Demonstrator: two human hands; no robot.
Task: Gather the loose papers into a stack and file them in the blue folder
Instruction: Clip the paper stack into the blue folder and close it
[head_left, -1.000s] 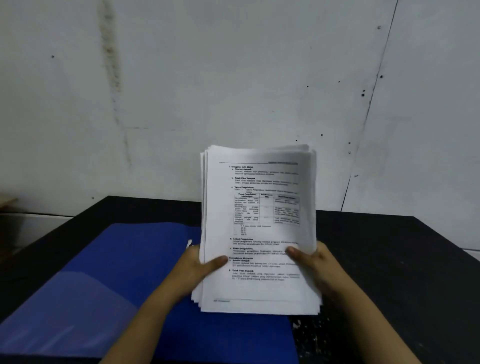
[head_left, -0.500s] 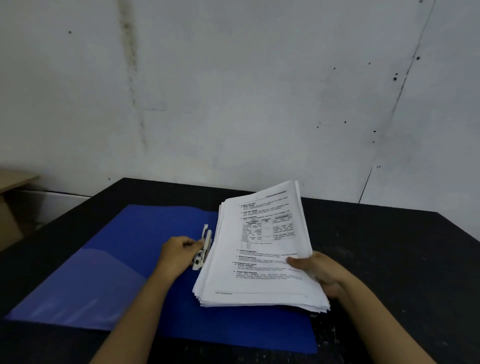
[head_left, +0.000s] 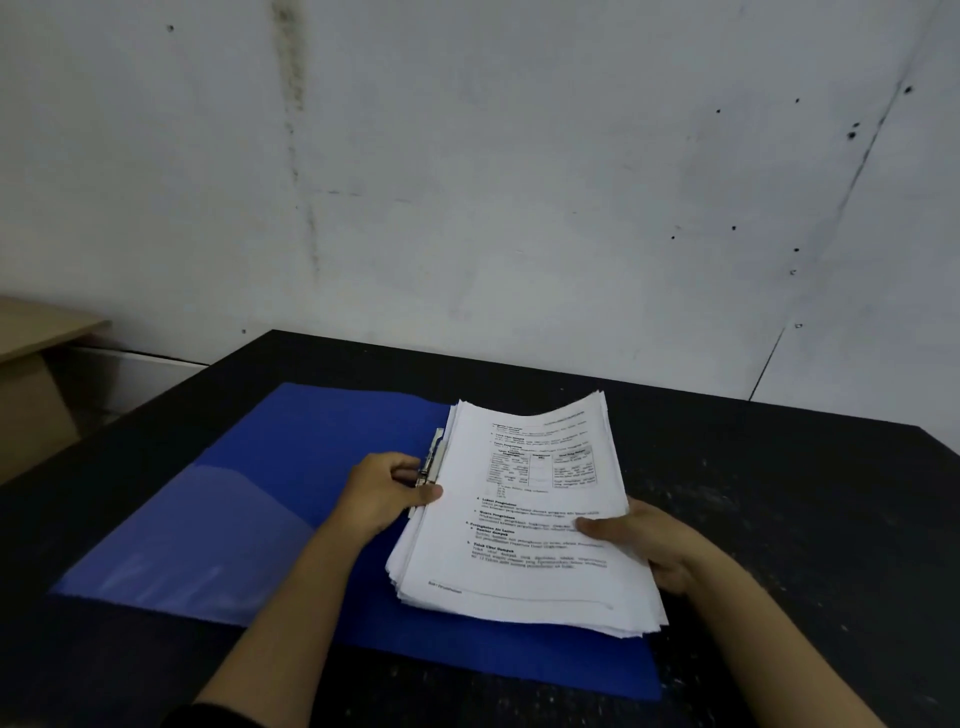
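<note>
An open blue folder (head_left: 260, 499) lies flat on the black table (head_left: 779, 519). A thick stack of printed white papers (head_left: 530, 519) rests over the folder's right half, its sheets slightly fanned at the edges. My right hand (head_left: 649, 545) grips the stack's right edge, thumb on top. My left hand (head_left: 387, 488) is at the stack's left edge, its fingers closed on the metal clip (head_left: 432, 462) at the folder's spine. The folder's left flap has a translucent pocket.
A white wall stands close behind the table's far edge. A brown cardboard box (head_left: 31, 395) sits off the table at the left. The table's right part is bare dark surface with pale scuffs.
The stack went from upright, held by both hands, to lying on the folder's right half. My left hand let go of the papers and took the metal clip.
</note>
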